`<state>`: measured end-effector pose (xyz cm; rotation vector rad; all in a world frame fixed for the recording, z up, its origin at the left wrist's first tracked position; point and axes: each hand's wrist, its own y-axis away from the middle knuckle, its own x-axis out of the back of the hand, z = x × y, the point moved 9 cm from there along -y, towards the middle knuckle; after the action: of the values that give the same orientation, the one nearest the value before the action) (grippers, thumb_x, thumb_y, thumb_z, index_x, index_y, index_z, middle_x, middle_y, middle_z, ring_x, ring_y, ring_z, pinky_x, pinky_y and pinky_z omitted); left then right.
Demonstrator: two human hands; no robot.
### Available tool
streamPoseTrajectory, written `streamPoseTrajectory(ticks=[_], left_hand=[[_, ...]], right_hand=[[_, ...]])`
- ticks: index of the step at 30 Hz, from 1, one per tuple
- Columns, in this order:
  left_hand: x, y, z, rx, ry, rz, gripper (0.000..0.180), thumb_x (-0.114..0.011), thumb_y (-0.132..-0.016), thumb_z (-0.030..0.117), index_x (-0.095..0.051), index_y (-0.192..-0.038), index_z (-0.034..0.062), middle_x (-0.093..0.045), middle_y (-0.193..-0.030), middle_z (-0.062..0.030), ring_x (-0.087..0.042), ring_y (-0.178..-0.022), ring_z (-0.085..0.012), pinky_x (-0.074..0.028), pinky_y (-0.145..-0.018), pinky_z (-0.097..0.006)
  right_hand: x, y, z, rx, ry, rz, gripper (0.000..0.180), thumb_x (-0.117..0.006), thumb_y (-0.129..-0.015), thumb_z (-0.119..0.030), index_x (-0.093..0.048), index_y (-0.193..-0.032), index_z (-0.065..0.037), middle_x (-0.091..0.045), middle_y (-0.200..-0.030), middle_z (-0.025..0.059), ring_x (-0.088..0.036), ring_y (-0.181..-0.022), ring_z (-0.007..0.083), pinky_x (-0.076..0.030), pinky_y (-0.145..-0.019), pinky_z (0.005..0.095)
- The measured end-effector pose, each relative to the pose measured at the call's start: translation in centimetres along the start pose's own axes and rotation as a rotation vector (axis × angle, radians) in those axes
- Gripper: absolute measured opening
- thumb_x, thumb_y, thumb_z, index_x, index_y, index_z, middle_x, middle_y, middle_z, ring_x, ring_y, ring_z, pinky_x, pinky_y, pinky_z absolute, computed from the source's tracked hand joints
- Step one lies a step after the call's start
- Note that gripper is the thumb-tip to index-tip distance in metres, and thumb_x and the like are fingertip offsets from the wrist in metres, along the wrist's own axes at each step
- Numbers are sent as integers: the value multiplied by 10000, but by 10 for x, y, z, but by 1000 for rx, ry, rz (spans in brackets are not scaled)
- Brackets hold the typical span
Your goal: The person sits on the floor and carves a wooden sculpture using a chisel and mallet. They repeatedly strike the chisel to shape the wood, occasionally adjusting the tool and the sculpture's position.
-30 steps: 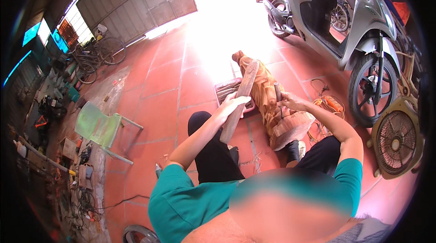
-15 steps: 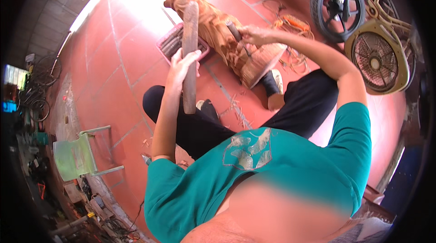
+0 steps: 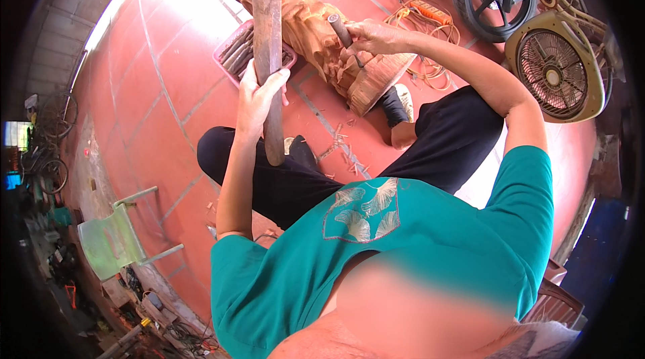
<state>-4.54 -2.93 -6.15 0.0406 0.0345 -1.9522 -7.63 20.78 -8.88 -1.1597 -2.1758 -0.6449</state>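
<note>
While the left hand (image 3: 259,94) has raised its gripped wooden mallet (image 3: 268,57), the right hand (image 3: 373,36) keeps clasping the chisel (image 3: 340,30) on the carving (image 3: 322,40), poised for a blow

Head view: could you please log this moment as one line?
left hand: grips wooden mallet | right hand: holds chisel on wood carving

Left hand (image 3: 259,94) grips wooden mallet (image 3: 267,57); right hand (image 3: 373,36) holds, apparently, a chisel (image 3: 339,30) on carving (image 3: 336,47).

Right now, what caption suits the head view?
Left hand raises a long wooden mallet; right hand holds a chisel on a carved wooden figure.
</note>
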Motion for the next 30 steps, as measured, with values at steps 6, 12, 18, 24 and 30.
streamPoseTrajectory(ticks=[6,12,18,24,30], left_hand=[[-21,-15,39,-40,-155,-66,380,-700,-913,193,-519,-1196,15,-582,-783,-33,-568,-561,-91,-502,-503,-244],[-41,-24,63,-114,-240,-48,475,-724,-898,212,-497,-1262,9,-616,-829,-53,-570,-564,-99,-494,-502,-254],[-38,-9,14,53,-419,-171,473,-722,-891,174,-499,-1280,23,-610,-872,-52,-554,-585,-91,-485,-504,-263],[-17,-10,34,-40,-147,-66,406,-686,-899,116,-497,-1237,-4,-591,-809,-44,-569,-585,-97,-487,-493,-260],[-24,-5,41,-106,-335,-35,464,-647,-945,153,-445,-1329,-13,-580,-810,-63,-541,-560,-104,-487,-525,-257]], right_hand=[[1,-3,-16,194,139,7,192,-639,-950,-162,-539,-981,-1,-627,-873,126,-630,-798,198,-527,-680,367],[-15,-19,-1,187,15,-74,174,-593,-913,-72,-588,-1074,-6,-664,-954,145,-646,-917,249,-499,-839,370],[-16,-16,5,61,35,-45,218,-593,-927,-114,-602,-1129,-34,-676,-917,124,-654,-916,232,-500,-825,359],[-14,-11,-7,72,115,-44,216,-613,-960,-218,-552,-1085,-53,-629,-854,142,-628,-864,291,-467,-781,429],[-24,-16,-11,106,113,-108,348,-583,-982,-341,-532,-1064,-7,-613,-908,213,-620,-956,368,-442,-843,488]])
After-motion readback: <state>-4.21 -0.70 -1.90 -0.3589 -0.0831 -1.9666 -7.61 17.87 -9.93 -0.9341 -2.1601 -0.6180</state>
